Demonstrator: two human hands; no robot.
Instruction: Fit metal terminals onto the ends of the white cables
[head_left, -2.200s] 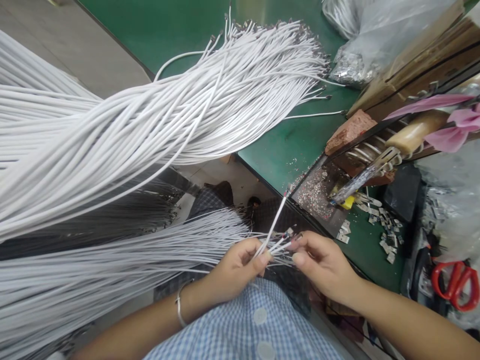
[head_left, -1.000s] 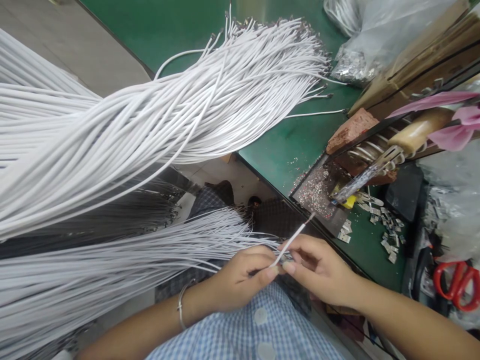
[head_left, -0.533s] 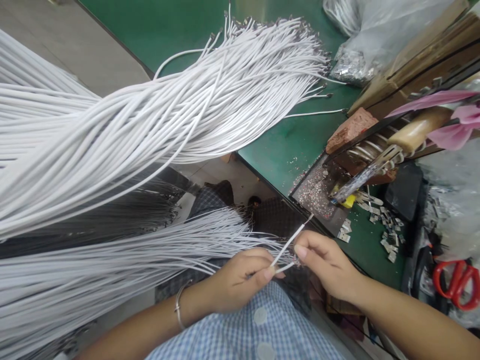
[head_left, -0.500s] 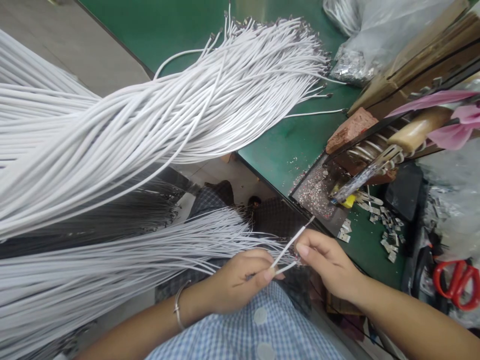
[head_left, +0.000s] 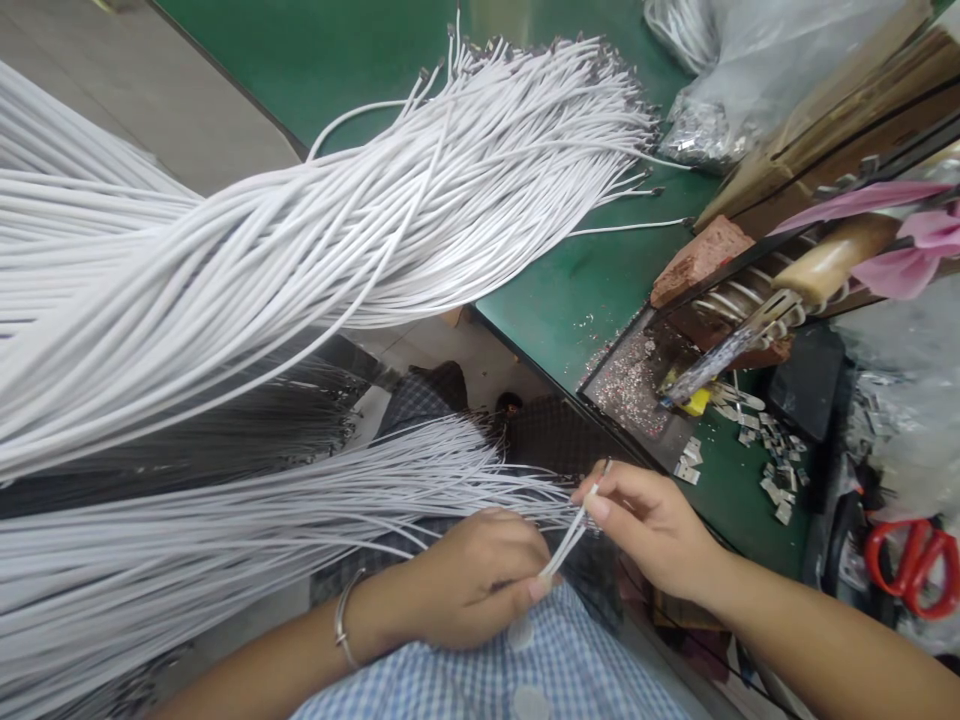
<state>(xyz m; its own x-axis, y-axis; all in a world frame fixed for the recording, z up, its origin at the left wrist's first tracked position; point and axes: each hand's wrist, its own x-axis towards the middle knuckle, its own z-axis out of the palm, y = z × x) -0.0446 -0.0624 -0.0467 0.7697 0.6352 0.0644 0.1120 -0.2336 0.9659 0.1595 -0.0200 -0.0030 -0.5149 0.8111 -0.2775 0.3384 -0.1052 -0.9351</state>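
Observation:
Two thin white cables [head_left: 568,545] run side by side between my hands. My left hand [head_left: 480,575] is closed, pinching them between thumb and forefinger. With thumb and forefinger closed, my right hand [head_left: 652,520] grips their upper ends, where a short stripped tip shows above the fingers. Just behind my hands, a bundle of white cables [head_left: 420,480] stretches in from the left, its loose ends close to my right fingertips. A larger bundle of thicker-looking white cables [head_left: 420,210] lies across the green table [head_left: 555,300], with small dark connectors at its far ends.
A soldering iron [head_left: 765,320] with a wooden handle rests in a coil holder by a brick [head_left: 701,260]. Below its tip is a tray [head_left: 630,400] of solder bits. Metal connectors [head_left: 780,460], red-handled scissors [head_left: 911,565] and plastic bags [head_left: 787,70] crowd the right side.
My left hand has drawn slightly down. My right fingers have closed over the upper cable ends, and the cable that stuck out apart now lies alongside the other.

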